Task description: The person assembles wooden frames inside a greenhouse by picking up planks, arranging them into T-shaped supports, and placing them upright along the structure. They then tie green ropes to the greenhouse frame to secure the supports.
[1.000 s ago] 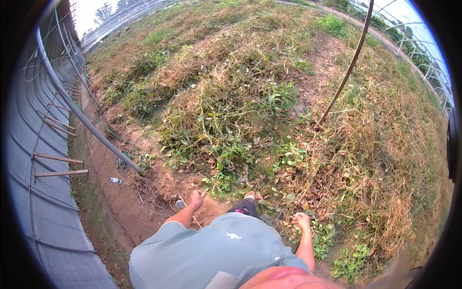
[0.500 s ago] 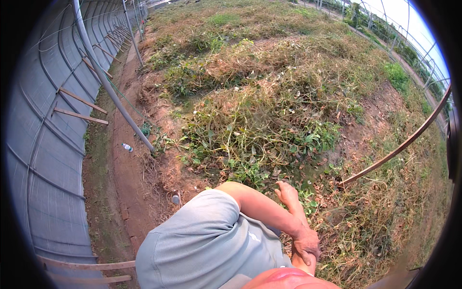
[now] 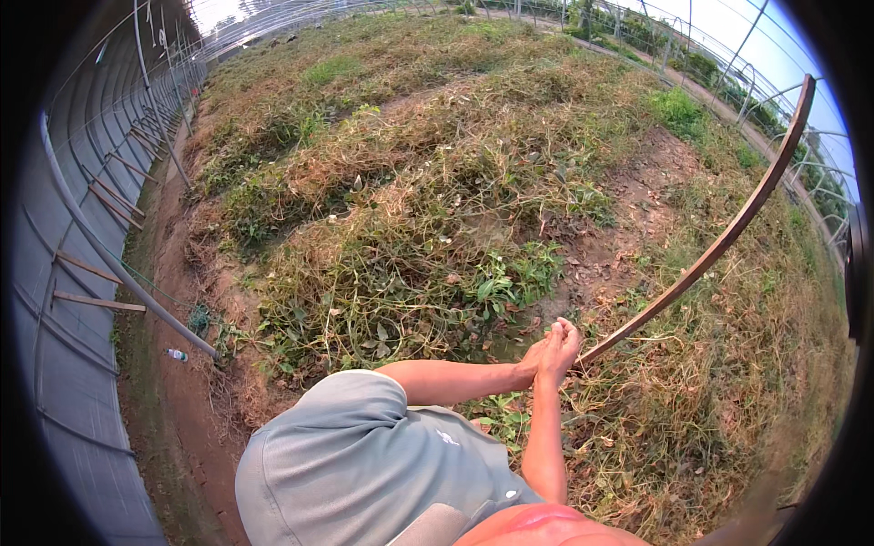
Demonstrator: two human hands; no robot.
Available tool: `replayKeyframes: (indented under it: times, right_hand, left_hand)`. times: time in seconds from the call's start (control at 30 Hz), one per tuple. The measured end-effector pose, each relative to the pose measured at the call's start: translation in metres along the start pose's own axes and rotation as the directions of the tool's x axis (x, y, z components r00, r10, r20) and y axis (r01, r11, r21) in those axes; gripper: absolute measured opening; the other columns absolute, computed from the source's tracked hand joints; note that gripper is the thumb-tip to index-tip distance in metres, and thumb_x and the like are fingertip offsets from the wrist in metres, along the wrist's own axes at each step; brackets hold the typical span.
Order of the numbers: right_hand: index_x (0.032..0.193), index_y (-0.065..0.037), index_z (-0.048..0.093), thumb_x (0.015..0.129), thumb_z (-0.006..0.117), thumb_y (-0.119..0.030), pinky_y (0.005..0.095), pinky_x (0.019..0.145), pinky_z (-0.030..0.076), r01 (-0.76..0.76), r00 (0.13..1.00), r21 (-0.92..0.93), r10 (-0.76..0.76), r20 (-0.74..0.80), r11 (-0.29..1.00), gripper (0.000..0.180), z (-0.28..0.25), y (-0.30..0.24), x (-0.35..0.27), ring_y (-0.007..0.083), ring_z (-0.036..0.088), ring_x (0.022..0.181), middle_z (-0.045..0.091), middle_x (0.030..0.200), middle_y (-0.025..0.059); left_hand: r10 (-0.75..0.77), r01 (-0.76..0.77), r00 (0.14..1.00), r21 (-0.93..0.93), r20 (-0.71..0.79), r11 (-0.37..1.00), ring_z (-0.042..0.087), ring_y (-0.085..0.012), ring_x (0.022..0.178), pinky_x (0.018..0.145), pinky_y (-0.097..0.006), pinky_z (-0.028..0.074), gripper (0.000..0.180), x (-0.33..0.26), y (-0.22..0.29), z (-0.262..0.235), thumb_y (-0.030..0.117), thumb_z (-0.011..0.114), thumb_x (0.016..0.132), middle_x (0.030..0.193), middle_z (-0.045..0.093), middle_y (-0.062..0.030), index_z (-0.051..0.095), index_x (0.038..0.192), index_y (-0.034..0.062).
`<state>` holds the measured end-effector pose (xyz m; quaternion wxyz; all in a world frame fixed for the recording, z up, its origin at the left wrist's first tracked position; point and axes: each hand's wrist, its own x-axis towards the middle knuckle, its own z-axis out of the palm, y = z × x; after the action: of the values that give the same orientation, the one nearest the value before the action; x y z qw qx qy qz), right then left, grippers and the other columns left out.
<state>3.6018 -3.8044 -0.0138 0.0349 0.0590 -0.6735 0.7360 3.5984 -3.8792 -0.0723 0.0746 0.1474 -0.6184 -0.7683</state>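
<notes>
Wooden pole (image 3: pixel 728 238): leaned up and to the right, slightly bowed, its lower end among the plants just beyond the hands; whether a hand touched it was unclear from this angle.
Right hand (image 3: pixel 566 340): raised in front of the body, nearest the pole's lower end; its fingers seemed bent, but I could not tell how tightly or around what.
Left hand (image 3: pixel 532 361): reached across the body and met the right hand near its wrist; its fingers were partly hidden, their spread impossible to tell.
Green leaves (image 3: pixel 496 288): grew just beyond the hands.
Withered vines (image 3: pixel 382 246): covered the ground ahead in tangled mounds.
Grey shirt (image 3: pixel 364 464): filled the lower middle.
Small bottle (image 3: pixel 176 355): lay on bare soil at left, near a curved metal pipe (image 3: pixel 137 289).
Sheeting wall (image 3: pixel 77 391): ran along the far left.
</notes>
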Motion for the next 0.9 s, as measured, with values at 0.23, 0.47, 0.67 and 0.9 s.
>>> replayKeyframes:
  times: [0.23,0.47,0.67,0.9]
  right_hand:
    - [0.134,-0.019,0.059,0.084,0.072,-0.038,0.0474,0.109,0.037,0.858,0.439,-0.507,-0.628,0.642,0.081,0.055,-0.061,-0.081,0.106,0.0307,0.049,0.127,0.054,0.134,0.0100]
    - [0.130,-0.003,0.057,0.089,0.071,-0.028,0.0431,0.101,0.049,-0.279,0.956,-0.856,0.209,-0.205,0.434,0.050,-0.213,-0.040,0.252,0.0299,0.061,0.113,0.060,0.128,0.0179]
    - [0.149,-0.006,0.032,0.087,0.073,-0.040,0.0455,0.115,0.038,-0.144,0.969,-0.788,-0.075,-0.234,0.598,0.082,-0.242,-0.115,0.368,0.0334,0.045,0.136,0.041,0.148,0.0224]
    - [0.154,-0.009,0.021,0.079,0.080,-0.046,0.0484,0.109,0.043,-0.100,0.780,-0.750,-0.417,-0.466,0.653,0.103,-0.233,-0.129,0.530,0.0359,0.048,0.132,0.044,0.144,0.0242]
  left_hand:
    - [-0.201,-0.061,0.813,0.423,0.547,0.904,0.065,-0.0175,0.090,0.086,-0.032,0.052,0.041,0.135,0.087,0.087,0.038,0.049,0.104,0.096,0.067,-0.0077,0.062,0.120,0.0028]
    - [0.199,-0.466,0.811,0.402,0.551,0.788,0.069,-0.0190,0.094,0.078,-0.033,0.055,0.036,0.281,0.252,0.171,0.028,0.055,0.102,0.107,0.069,-0.0108,0.057,0.123,-0.0010]
    - [0.840,-0.819,-0.087,0.442,0.535,-0.366,0.055,-0.0310,0.115,0.096,-0.043,0.045,0.051,0.431,0.491,0.297,0.042,0.065,0.092,0.128,0.054,-0.0131,0.051,0.130,0.0126]
    - [0.758,-0.248,-0.437,0.745,0.484,-0.619,0.038,-0.0335,0.139,0.114,-0.047,0.032,0.079,0.566,0.720,0.399,0.030,0.074,0.086,0.149,0.038,-0.0196,0.031,0.151,0.0148]
